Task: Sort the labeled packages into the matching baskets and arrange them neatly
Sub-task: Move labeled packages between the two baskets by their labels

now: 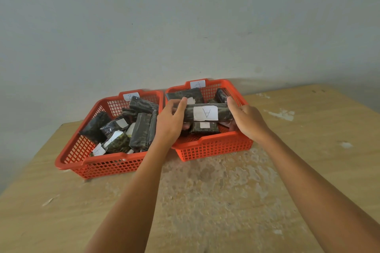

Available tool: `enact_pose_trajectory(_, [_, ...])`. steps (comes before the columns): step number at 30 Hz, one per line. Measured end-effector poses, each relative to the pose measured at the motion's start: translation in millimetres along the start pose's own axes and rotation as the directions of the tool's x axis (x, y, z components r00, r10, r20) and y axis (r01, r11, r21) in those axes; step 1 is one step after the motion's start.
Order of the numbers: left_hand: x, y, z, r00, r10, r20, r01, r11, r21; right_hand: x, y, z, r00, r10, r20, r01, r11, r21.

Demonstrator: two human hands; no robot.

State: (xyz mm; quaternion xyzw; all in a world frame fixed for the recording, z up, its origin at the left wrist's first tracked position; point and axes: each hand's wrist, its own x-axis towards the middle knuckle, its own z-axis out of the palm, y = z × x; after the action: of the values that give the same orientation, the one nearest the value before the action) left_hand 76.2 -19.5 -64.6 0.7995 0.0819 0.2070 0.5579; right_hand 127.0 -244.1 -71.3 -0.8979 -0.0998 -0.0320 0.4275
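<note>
Two red mesh baskets stand side by side on the table. The left basket (82, 146) carries a tag that looks like B and holds several dark wrapped packages in a loose heap. A tag marked A sits on the right basket (213, 146), which holds several dark packages too. Over the right basket, both hands hold one long dark package (224, 112) with a white label marked A. My left hand (171, 123) grips its left end, thumb on top. At its right end, my right hand (245, 119) grips it.
The worn wooden table (205, 191) reaches from the baskets to the front edge. A pale wall (185, 26) rises right behind the baskets. The table's left edge runs close to the left basket.
</note>
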Motion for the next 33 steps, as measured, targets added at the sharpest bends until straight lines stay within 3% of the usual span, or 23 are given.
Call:
enact_pose_trajectory(3, [0, -5, -2, 0.999, -0.004, 0.032, 0.004, 1.0, -0.003, -3, -4, 3, 1.0, -0.002, -0.009, 0.001, 0.998, -0.056])
enact_pose_trajectory(7, [-5, -3, 5, 0.998, 0.051, -0.045, -0.047, 0.996, 0.071, -2, -5, 3, 0.997, -0.022, -0.074, 0.018, 0.998, -0.057])
enact_pose_trajectory(10, [-10, -7, 7, 0.973, 0.211, -0.093, -0.176, 0.941, 0.288, 8, -4, -2, 0.986, 0.011, -0.165, 0.001, 0.997, 0.072])
enact_pose_trajectory(12, [-9, -9, 10, 0.971, 0.234, 0.053, -0.227, 0.828, 0.512, 16, -3, -13, 0.982, -0.023, -0.188, 0.028, 0.999, 0.021])
enact_pose_trajectory(14, [-6, -6, 12, 0.961, 0.154, 0.228, -0.274, 0.62, 0.735, 20, -1, -22, 0.973, -0.154, -0.173, 0.118, 0.973, -0.2])
enact_pose_trajectory(16, [-1, -1, 12, 0.939, 0.136, 0.315, -0.34, 0.489, 0.803, 22, 1, -23, 0.974, -0.223, -0.045, 0.184, 0.888, -0.422])
enact_pose_trajectory(19, [-1, -4, 11, 0.931, 0.187, 0.312, -0.355, 0.654, 0.668, 24, -1, -12, 0.978, -0.069, 0.197, 0.18, 0.756, -0.629])
enact_pose_trajectory(21, [-3, -6, 12, 0.938, 0.233, 0.255, -0.342, 0.736, 0.584, 28, -4, -5, 0.977, -0.035, 0.209, 0.181, 0.65, -0.738])
enact_pose_trajectory(23, [-4, -8, 13, 0.942, 0.241, 0.233, -0.333, 0.756, 0.564, 31, -5, 0, 0.982, -0.077, 0.17, 0.182, 0.596, -0.782])
enact_pose_trajectory(26, [-4, -11, 13, 0.951, 0.244, 0.192, -0.309, 0.798, 0.517, 38, -1, 5, 0.991, -0.089, 0.098, 0.132, 0.737, -0.663])
enact_pose_trajectory(29, [-4, -8, 11, 0.97, 0.183, 0.162, -0.237, 0.872, 0.429, 39, -11, 3, 0.993, -0.12, -0.018, 0.112, 0.961, -0.253])
enact_pose_trajectory(31, [-2, 0, 9, 0.984, 0.104, 0.147, -0.141, 0.952, 0.273, 32, -29, 6, 0.986, -0.166, -0.027, 0.166, 0.986, 0.009])
enact_pose_trajectory(33, [0, 8, 2, 0.995, 0.036, 0.089, -0.045, 0.994, 0.101, 20, -53, 16, 0.972, -0.222, 0.083, 0.207, 0.966, 0.155])
